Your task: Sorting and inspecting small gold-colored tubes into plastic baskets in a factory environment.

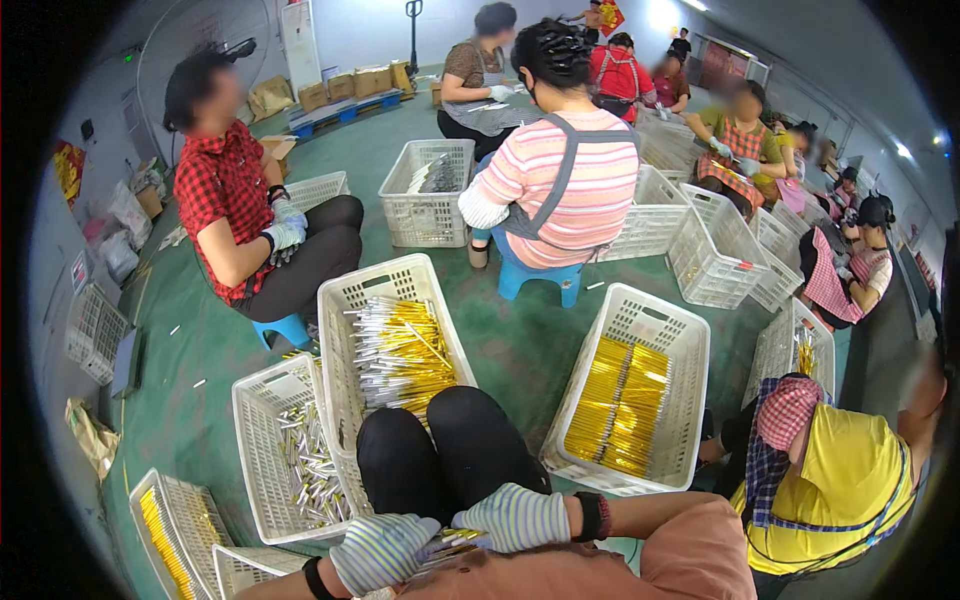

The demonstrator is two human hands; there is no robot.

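My left hand [383, 549] and my right hand [515, 517], both in striped gloves, meet over my lap and together grip a small bundle of gold and silver sticks [452, 543]. Just ahead of my black-trousered knees [440, 450] stands a white basket [345, 300] filled with gold and silver sticks [402, 352]. To its left, a smaller white basket [255, 450] holds short silver tubes [312, 465]. On my right, another white basket [668, 325] holds neat rows of gold sticks [618, 405].
Several people sit on low stools on the green floor: one in red plaid [225, 190] at left, one in a striped top [565, 180] ahead, one in yellow [840, 480] close on my right. White baskets [425, 195] stand all around. Cardboard boxes on a pallet [355, 85] sit far back.
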